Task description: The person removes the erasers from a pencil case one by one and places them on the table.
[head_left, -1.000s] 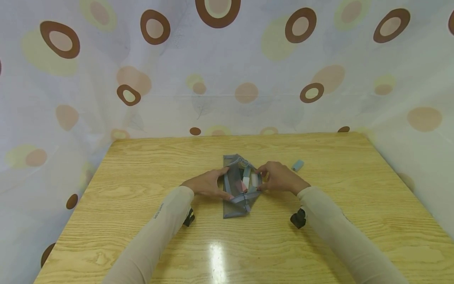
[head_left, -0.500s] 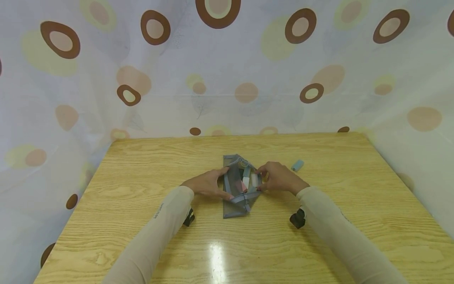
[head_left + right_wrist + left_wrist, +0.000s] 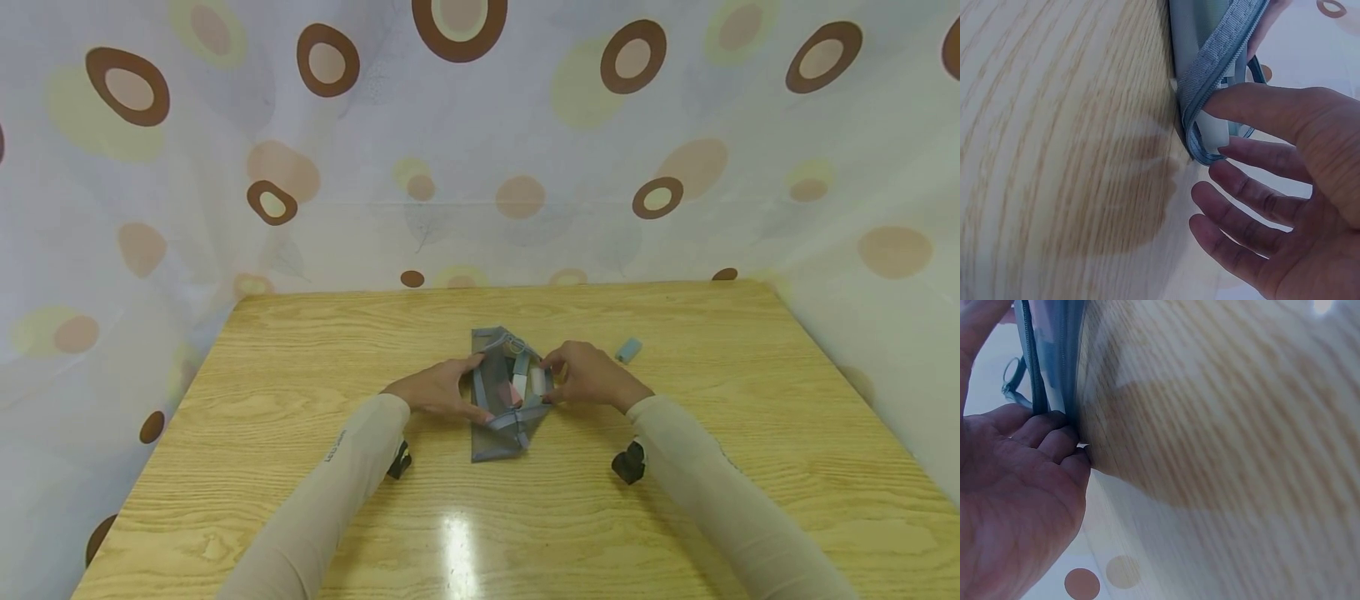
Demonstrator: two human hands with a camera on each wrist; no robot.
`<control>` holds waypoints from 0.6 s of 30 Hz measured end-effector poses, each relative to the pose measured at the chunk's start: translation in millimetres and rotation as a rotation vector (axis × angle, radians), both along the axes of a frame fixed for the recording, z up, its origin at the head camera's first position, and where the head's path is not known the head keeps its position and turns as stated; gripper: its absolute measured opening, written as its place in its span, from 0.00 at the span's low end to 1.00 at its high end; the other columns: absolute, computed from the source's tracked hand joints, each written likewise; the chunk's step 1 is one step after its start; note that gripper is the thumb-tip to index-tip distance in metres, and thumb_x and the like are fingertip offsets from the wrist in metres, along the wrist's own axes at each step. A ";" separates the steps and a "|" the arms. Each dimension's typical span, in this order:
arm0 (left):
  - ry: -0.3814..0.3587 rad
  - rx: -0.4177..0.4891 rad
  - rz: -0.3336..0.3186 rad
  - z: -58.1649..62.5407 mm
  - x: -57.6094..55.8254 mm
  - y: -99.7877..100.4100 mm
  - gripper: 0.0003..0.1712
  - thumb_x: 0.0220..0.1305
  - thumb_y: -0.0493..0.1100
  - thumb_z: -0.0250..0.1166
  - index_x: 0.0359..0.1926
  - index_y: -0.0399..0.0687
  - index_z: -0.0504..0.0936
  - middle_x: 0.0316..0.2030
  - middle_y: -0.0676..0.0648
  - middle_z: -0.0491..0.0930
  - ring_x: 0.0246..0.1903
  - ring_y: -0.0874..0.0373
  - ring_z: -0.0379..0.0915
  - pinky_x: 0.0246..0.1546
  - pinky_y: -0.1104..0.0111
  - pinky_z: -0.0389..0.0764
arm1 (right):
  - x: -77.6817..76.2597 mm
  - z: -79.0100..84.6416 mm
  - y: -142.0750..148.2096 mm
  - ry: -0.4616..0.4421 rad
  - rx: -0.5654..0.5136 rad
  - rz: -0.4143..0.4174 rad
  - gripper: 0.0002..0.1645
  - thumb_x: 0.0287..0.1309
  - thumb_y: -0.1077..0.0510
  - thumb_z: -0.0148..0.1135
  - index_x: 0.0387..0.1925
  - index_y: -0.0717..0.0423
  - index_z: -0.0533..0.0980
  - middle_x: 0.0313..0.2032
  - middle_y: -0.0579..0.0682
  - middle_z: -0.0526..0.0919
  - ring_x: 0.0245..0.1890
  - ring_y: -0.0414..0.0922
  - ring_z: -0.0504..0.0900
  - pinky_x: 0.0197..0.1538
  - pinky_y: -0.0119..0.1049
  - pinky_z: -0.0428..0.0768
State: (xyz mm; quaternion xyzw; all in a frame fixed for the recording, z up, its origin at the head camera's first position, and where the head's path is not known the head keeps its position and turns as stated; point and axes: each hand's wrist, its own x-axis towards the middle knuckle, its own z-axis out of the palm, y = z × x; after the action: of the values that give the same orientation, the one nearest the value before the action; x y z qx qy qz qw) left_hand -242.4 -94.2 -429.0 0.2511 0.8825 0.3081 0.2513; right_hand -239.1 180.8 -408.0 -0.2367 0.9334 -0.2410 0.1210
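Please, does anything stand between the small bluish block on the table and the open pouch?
Yes. In the head view, the right hand lies between the small bluish block and the open pouch, at the pouch's right rim. I see no other object between them.

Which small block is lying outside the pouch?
The light-blue block on the table, beyond the right hand; the other visible blocks lie inside the pouch.

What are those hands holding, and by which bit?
A zip pouch: the left hand holds the left edge of its opening, and the right hand holds the right edge.
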 end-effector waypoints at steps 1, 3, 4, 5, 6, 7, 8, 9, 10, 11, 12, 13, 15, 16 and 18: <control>0.000 -0.002 -0.002 -0.1 -0.1 0.0 0.64 0.56 0.58 0.77 0.81 0.43 0.47 0.78 0.41 0.52 0.77 0.47 0.47 0.74 0.54 0.57 | 0.1 0.7 0.1 0.000 -0.003 -0.002 0.30 0.51 0.56 0.80 0.53 0.68 0.82 0.42 0.57 0.84 0.32 0.44 0.83 0.39 0.42 0.84; 0.001 0.000 -0.001 0.4 -0.2 0.1 0.64 0.56 0.57 0.77 0.81 0.43 0.47 0.78 0.41 0.52 0.77 0.47 0.47 0.74 0.54 0.57 | 0.5 1.9 0.5 0.001 -0.006 -0.004 0.29 0.51 0.56 0.80 0.53 0.67 0.82 0.42 0.58 0.84 0.33 0.45 0.83 0.39 0.43 0.84; 0.001 0.001 -0.001 0.5 -0.2 0.1 0.64 0.56 0.57 0.77 0.81 0.43 0.47 0.78 0.41 0.52 0.77 0.47 0.47 0.74 0.54 0.57 | 0.4 2.2 0.6 0.001 -0.008 -0.009 0.29 0.51 0.56 0.80 0.52 0.67 0.83 0.42 0.58 0.84 0.34 0.45 0.83 0.40 0.44 0.84; 0.002 0.001 -0.001 0.5 -0.2 0.1 0.64 0.56 0.57 0.77 0.81 0.43 0.47 0.78 0.41 0.52 0.77 0.47 0.47 0.74 0.54 0.57 | 0.5 2.7 0.7 0.000 -0.009 -0.014 0.29 0.51 0.55 0.80 0.52 0.66 0.83 0.43 0.58 0.84 0.34 0.46 0.84 0.40 0.44 0.84; 0.003 0.003 -0.001 0.8 -0.1 0.1 0.64 0.56 0.57 0.77 0.81 0.43 0.47 0.78 0.41 0.52 0.77 0.47 0.47 0.74 0.54 0.57 | 0.4 3.3 0.9 -0.001 -0.010 -0.015 0.29 0.51 0.55 0.79 0.53 0.66 0.83 0.43 0.58 0.84 0.35 0.46 0.84 0.41 0.44 0.84; 0.002 0.006 0.000 1.0 0.0 0.2 0.64 0.56 0.57 0.77 0.81 0.43 0.47 0.78 0.41 0.52 0.77 0.47 0.47 0.74 0.54 0.57 | 0.3 3.7 1.3 -0.001 -0.010 -0.016 0.29 0.52 0.54 0.79 0.53 0.65 0.83 0.43 0.58 0.84 0.36 0.47 0.84 0.41 0.45 0.84; 0.002 0.007 0.001 1.1 0.2 0.1 0.64 0.56 0.57 0.77 0.81 0.43 0.47 0.78 0.41 0.52 0.77 0.47 0.47 0.74 0.54 0.57 | 0.4 4.3 1.6 -0.003 -0.012 -0.018 0.29 0.52 0.54 0.79 0.53 0.65 0.83 0.44 0.58 0.84 0.36 0.47 0.84 0.41 0.45 0.84; 0.000 0.007 0.001 0.9 0.3 0.1 0.64 0.56 0.57 0.77 0.81 0.43 0.47 0.78 0.41 0.52 0.77 0.47 0.47 0.74 0.54 0.57 | 0.5 5.0 1.9 -0.005 -0.015 -0.019 0.29 0.52 0.53 0.79 0.53 0.64 0.83 0.44 0.59 0.84 0.37 0.48 0.84 0.42 0.46 0.84; -0.002 0.007 0.002 0.9 0.4 0.0 0.64 0.56 0.57 0.77 0.81 0.43 0.47 0.78 0.41 0.52 0.77 0.47 0.47 0.74 0.54 0.57 | 0.6 5.7 2.2 -0.007 -0.019 -0.017 0.29 0.52 0.53 0.79 0.53 0.64 0.83 0.45 0.59 0.84 0.37 0.49 0.84 0.42 0.46 0.84; -0.004 0.006 0.002 0.8 0.6 0.0 0.64 0.56 0.57 0.77 0.81 0.43 0.47 0.78 0.41 0.52 0.77 0.47 0.47 0.74 0.54 0.57 | 0.9 6.7 2.6 -0.006 -0.023 -0.013 0.29 0.52 0.52 0.79 0.53 0.64 0.83 0.45 0.60 0.84 0.38 0.49 0.85 0.42 0.47 0.84; -0.006 0.006 0.003 0.8 0.8 -0.1 0.64 0.56 0.57 0.77 0.81 0.43 0.47 0.78 0.41 0.51 0.77 0.46 0.47 0.74 0.54 0.57 | 0.9 7.3 3.1 -0.004 -0.026 -0.009 0.29 0.53 0.52 0.79 0.53 0.64 0.83 0.45 0.60 0.84 0.38 0.50 0.85 0.43 0.47 0.84; -0.007 0.004 0.003 0.7 0.9 -0.2 0.64 0.56 0.57 0.77 0.81 0.43 0.47 0.78 0.41 0.51 0.77 0.46 0.47 0.74 0.54 0.57 | 1.0 7.9 3.7 -0.003 -0.028 -0.008 0.29 0.53 0.52 0.78 0.53 0.64 0.83 0.45 0.60 0.84 0.39 0.51 0.85 0.43 0.47 0.84; -0.007 0.003 0.004 0.9 1.2 -0.3 0.64 0.57 0.57 0.77 0.81 0.43 0.47 0.78 0.41 0.51 0.77 0.46 0.47 0.74 0.53 0.57 | 1.3 9.3 4.9 -0.003 -0.037 -0.005 0.29 0.54 0.52 0.78 0.54 0.64 0.82 0.46 0.61 0.84 0.40 0.52 0.85 0.44 0.48 0.84; -0.006 0.002 0.004 1.1 1.3 -0.4 0.64 0.57 0.57 0.77 0.81 0.43 0.47 0.78 0.41 0.51 0.77 0.46 0.47 0.74 0.53 0.57 | 1.2 9.9 5.5 -0.002 -0.041 -0.005 0.29 0.54 0.52 0.78 0.53 0.64 0.83 0.46 0.61 0.85 0.41 0.53 0.85 0.44 0.49 0.84; -0.001 -0.004 0.003 1.4 1.2 -0.3 0.64 0.57 0.57 0.77 0.81 0.44 0.47 0.78 0.41 0.51 0.77 0.46 0.47 0.74 0.53 0.57 | 1.2 10.9 6.9 -0.004 -0.051 -0.006 0.29 0.55 0.52 0.77 0.54 0.64 0.82 0.47 0.62 0.84 0.42 0.54 0.84 0.44 0.49 0.84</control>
State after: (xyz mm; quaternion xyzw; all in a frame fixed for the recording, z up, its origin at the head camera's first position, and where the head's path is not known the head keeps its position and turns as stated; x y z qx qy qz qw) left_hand -241.3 -94.5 -427.6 0.2491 0.8833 0.3070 0.2520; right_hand -237.9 187.8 -397.2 -0.2364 0.9274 -0.2658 0.1161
